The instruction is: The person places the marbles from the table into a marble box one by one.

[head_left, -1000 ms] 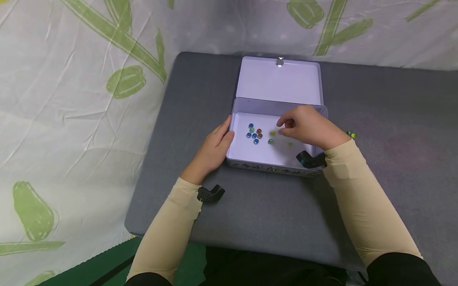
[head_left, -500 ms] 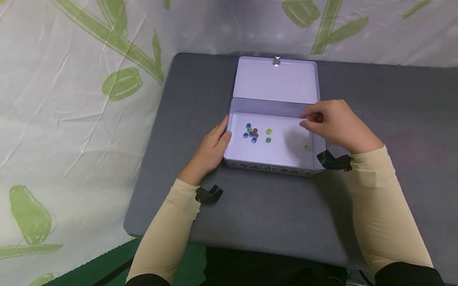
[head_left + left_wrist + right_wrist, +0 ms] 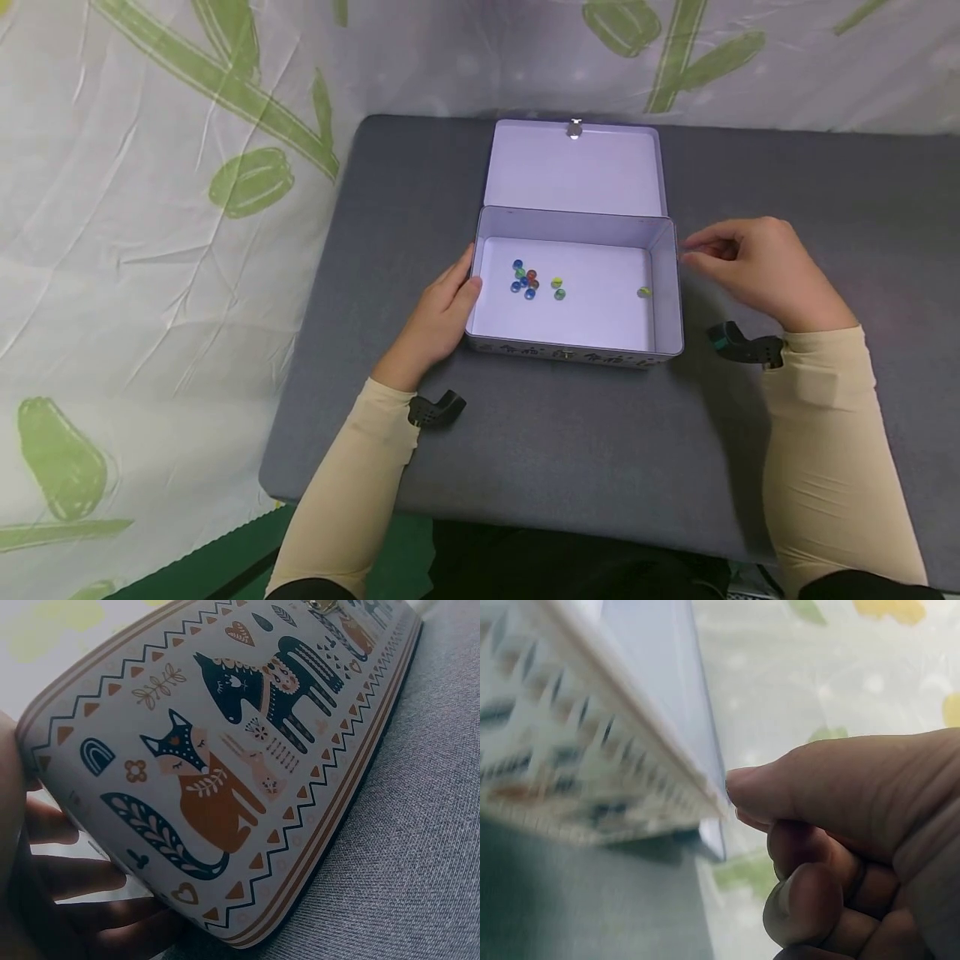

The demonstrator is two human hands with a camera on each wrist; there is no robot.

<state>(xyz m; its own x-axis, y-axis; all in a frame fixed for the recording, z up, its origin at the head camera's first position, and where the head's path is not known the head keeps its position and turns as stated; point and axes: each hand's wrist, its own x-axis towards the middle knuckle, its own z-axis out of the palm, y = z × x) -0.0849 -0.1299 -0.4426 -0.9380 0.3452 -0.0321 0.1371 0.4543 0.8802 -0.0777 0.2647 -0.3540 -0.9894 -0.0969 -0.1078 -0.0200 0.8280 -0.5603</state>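
Note:
A tin box (image 3: 570,337) with its lid (image 3: 576,171) laid back holds several glass marbles (image 3: 524,282) in a cluster at its left. Two marbles (image 3: 557,283) lie right of the cluster, and a yellow-green marble (image 3: 644,292) rests near the right wall. My left hand (image 3: 438,312) lies along the box's left outer wall, thumb at the rim; in the left wrist view its fingers (image 3: 79,877) stretch against the side. Just outside the right wall, my right hand (image 3: 772,271) hovers with loosely curled fingers; nothing shows between thumb and forefinger.
The box stands on a grey cloth-covered table (image 3: 555,442). Behind and to the left hangs a pale curtain (image 3: 172,275) with green leaf prints. A metal clasp (image 3: 574,129) sits on the lid's far edge.
My right hand has moved right, from over the box to beyond its right wall. The yellow-green marble has rolled right across the box floor. My left hand stays at the box.

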